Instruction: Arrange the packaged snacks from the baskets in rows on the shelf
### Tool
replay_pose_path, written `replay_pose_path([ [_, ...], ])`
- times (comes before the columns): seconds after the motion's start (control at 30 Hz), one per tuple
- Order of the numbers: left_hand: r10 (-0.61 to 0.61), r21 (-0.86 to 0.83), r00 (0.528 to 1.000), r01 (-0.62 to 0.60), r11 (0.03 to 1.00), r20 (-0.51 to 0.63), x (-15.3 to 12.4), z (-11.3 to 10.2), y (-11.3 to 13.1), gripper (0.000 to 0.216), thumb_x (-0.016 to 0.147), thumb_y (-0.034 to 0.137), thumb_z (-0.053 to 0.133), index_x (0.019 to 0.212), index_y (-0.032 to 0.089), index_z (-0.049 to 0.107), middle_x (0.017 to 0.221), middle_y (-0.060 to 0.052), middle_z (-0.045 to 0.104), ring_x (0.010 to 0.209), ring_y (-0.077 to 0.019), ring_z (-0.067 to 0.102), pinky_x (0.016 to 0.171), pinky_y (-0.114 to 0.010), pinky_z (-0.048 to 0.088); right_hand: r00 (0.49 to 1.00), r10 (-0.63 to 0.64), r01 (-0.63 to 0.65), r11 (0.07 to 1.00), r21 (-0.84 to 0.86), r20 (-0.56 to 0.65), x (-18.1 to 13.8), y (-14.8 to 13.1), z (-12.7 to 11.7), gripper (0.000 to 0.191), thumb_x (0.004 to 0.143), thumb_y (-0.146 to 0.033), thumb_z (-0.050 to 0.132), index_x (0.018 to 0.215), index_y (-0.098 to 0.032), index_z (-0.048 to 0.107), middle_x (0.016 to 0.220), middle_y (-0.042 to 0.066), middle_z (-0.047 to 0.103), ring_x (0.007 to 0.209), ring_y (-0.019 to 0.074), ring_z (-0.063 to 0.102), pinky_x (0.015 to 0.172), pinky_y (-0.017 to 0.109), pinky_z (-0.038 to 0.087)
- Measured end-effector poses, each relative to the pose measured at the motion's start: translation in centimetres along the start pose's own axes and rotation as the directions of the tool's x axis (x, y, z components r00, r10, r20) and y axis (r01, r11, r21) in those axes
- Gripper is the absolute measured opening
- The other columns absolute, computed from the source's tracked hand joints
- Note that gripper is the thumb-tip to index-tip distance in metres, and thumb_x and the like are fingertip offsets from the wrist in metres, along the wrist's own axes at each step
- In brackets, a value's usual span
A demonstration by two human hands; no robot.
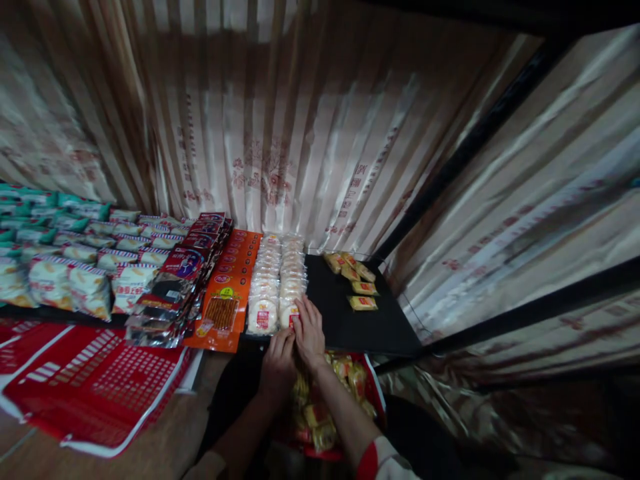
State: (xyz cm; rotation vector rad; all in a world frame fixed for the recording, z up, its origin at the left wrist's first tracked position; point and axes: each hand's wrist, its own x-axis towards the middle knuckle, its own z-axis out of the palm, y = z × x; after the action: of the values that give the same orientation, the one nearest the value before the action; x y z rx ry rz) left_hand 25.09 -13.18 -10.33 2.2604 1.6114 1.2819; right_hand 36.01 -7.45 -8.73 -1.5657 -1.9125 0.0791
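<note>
Two columns of clear-wrapped round white crackers (263, 316) stand on the black shelf in front of me. At the near end of the right column, my left hand (279, 363) has its fingers curled together at the front edge of a cracker packet (287, 315). My right hand (311, 333) lies against the same packet's right side, fingers stretched out over it. Below my forearms, a red basket (376, 387) holds many small yellow-wrapped snacks (318, 415). Several more yellow packets (364, 288) lie on the shelf to the right of the crackers.
Orange snack bags (227, 287), dark red bags (183, 263), white-and-blue bags (90, 290) and green bags (30, 195) line the shelf leftward. A red basket (110, 380) sits below left. Black frame posts (455, 163) and pleated curtains (280, 120) enclose the shelf (340, 327).
</note>
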Motion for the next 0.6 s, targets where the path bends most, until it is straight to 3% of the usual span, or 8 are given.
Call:
replay_pose_path([
  [0.17,-0.082,0.029,0.982,0.089,0.996,-0.172,-0.4,-1.2,-0.2,0.036,0.082,0.009,0.035,0.109,0.012,0.059,0.123,-0.017,0.053,0.119,-0.0252,0.047,0.098,-0.045,0.043,1.0,0.004,-0.004,1.0,-0.002,0.001,0.0,-0.3,-0.1,0.045,0.095,-0.035,0.029,0.134,-0.02,0.045,0.143,0.007,0.04,0.13,0.0203,0.033,0.105,0.041,0.034],
  [0.27,-0.168,0.056,0.96,0.185,0.981,-0.224,-0.4,-1.8,-0.4,0.041,0.08,0.008,0.037,0.118,0.009,0.053,0.136,-0.02,0.04,0.131,-0.0298,0.033,0.104,-0.051,0.035,1.0,0.022,-0.022,1.0,0.006,0.013,0.0,-0.5,-0.3,0.045,0.095,-0.036,0.029,0.133,-0.02,0.046,0.143,0.006,0.04,0.13,0.0204,0.033,0.105,0.04,0.034],
  [0.43,-0.215,0.052,0.964,0.225,0.973,-0.159,0.2,-2.0,-1.3,0.058,0.074,0.006,0.039,0.133,0.01,0.038,0.142,-0.019,0.033,0.135,-0.032,0.025,0.107,-0.054,0.029,0.999,0.04,-0.039,0.999,-0.006,0.013,0.0,-0.9,-0.3,0.044,0.095,-0.034,0.03,0.133,-0.021,0.047,0.144,0.007,0.038,0.131,0.0214,0.031,0.105,0.042,0.034],
  [0.6,-0.243,0.06,0.961,0.253,0.966,-0.128,0.8,-2.2,-2.0,0.053,0.073,0.006,0.041,0.126,0.011,0.047,0.138,-0.017,0.039,0.13,-0.0308,0.032,0.107,-0.052,0.031,0.995,0.101,-0.101,0.994,-0.032,0.008,0.2,-1.5,-0.1,0.042,0.093,-0.032,0.033,0.132,-0.024,0.047,0.149,0.007,0.029,0.135,0.0234,0.025,0.104,0.043,0.035],
])
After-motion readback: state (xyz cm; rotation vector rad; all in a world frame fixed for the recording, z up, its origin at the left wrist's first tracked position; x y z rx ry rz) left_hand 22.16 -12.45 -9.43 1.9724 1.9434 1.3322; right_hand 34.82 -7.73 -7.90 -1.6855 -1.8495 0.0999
